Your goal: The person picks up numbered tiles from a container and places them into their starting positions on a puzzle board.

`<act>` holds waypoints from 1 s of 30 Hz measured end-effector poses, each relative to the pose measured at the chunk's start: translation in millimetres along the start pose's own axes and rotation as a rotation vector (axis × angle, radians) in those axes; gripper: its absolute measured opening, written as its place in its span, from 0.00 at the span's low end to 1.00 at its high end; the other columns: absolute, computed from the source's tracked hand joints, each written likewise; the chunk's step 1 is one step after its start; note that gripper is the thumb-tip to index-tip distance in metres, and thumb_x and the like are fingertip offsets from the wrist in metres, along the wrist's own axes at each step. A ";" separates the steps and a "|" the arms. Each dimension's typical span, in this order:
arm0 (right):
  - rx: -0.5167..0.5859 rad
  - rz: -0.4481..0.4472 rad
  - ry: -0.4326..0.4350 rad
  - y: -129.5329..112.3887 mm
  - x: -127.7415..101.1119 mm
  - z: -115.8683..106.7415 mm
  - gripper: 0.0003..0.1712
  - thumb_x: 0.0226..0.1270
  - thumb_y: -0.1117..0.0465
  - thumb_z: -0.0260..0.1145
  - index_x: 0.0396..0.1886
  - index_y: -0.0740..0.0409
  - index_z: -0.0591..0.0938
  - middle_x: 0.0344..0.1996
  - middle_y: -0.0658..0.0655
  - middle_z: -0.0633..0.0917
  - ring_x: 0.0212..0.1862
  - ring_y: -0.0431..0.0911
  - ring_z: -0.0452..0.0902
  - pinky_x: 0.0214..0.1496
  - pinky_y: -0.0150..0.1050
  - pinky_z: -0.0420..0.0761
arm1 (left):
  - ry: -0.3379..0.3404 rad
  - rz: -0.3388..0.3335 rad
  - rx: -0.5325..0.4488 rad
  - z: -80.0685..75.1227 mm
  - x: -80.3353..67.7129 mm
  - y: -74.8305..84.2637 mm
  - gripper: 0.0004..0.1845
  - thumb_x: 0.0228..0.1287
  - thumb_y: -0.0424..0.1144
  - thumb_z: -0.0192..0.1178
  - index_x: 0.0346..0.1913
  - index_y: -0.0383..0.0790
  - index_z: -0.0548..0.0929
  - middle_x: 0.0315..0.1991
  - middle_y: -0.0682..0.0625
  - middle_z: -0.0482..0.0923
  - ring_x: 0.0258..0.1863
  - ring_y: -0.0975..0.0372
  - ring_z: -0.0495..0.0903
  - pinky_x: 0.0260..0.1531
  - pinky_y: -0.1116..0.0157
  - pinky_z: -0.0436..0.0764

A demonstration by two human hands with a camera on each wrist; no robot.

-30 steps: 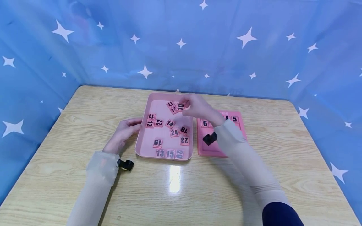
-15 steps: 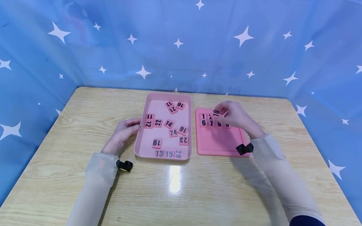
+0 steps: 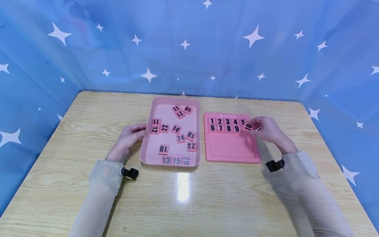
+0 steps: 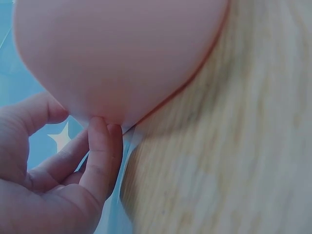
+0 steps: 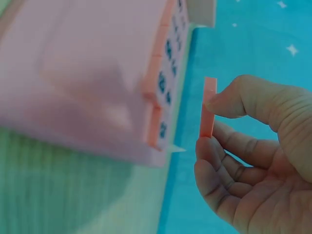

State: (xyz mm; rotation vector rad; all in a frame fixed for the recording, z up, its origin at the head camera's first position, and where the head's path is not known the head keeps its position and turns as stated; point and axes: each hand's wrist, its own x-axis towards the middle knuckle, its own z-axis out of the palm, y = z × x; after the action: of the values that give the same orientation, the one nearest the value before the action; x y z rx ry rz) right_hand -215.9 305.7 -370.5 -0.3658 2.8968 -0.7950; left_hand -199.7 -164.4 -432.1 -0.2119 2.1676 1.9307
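My right hand (image 3: 267,129) pinches a pink number tile marked 10 (image 3: 247,127) between thumb and fingers. It is tilted over the right end of the second row on the pink puzzle board (image 3: 231,148). In the right wrist view the tile (image 5: 208,105) shows edge-on, apart from the board. Tiles 1 to 5 (image 3: 227,121) form the top row, with 6 to 9 (image 3: 228,128) beneath. At the left, my left hand (image 3: 127,140) holds the side of a light pink tray (image 3: 144,154). In the left wrist view its curled fingers (image 4: 100,141) touch the tray's outer wall (image 4: 122,58).
Several loose number tiles lie in the tray at various angles, including 14 (image 3: 176,128), 24 (image 3: 180,138) and 19 (image 3: 163,149). Both tray and board rest on a wooden table (image 3: 154,200). A blue star-patterned curtain (image 3: 165,49) stands behind it.
My right hand has carried the 10 tile rightward from the tray, across the board, to its right side. My left hand has stayed at the tray's side.
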 end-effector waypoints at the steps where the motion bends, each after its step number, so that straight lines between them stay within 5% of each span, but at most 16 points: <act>1: 0.002 0.009 0.002 2.6 -0.1 1.2 0.20 0.52 0.69 0.68 0.44 0.76 0.79 0.33 0.66 0.83 0.37 0.54 0.77 0.36 0.37 0.76 | -0.002 0.000 -0.001 -0.3 0.0 -0.1 0.23 0.62 0.30 0.56 0.60 0.25 0.70 0.53 0.38 0.75 0.31 0.71 0.76 0.35 0.75 0.77; 15: 0.026 0.142 0.010 14.7 2.5 17.3 0.23 0.54 0.60 0.71 0.43 0.75 0.80 0.34 0.67 0.83 0.33 0.50 0.77 0.30 0.31 0.76 | -0.004 0.012 0.004 0.3 0.8 -1.0 0.24 0.61 0.29 0.56 0.61 0.24 0.70 0.58 0.32 0.71 0.34 0.72 0.76 0.36 0.75 0.77; 30: -0.036 0.117 0.049 7.6 4.4 23.9 0.18 0.53 0.65 0.69 0.39 0.76 0.81 0.30 0.67 0.84 0.27 0.47 0.78 0.29 0.36 0.77 | -0.005 0.005 0.010 0.1 -1.5 2.7 0.25 0.61 0.29 0.56 0.61 0.25 0.69 0.60 0.31 0.69 0.35 0.73 0.75 0.37 0.76 0.76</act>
State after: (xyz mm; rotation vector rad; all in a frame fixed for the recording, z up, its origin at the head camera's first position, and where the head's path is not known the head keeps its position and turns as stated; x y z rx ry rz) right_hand -217.5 299.2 -395.1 -0.1808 2.9489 -0.7443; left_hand -199.0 -164.1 -429.1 -0.2000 2.1760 1.9210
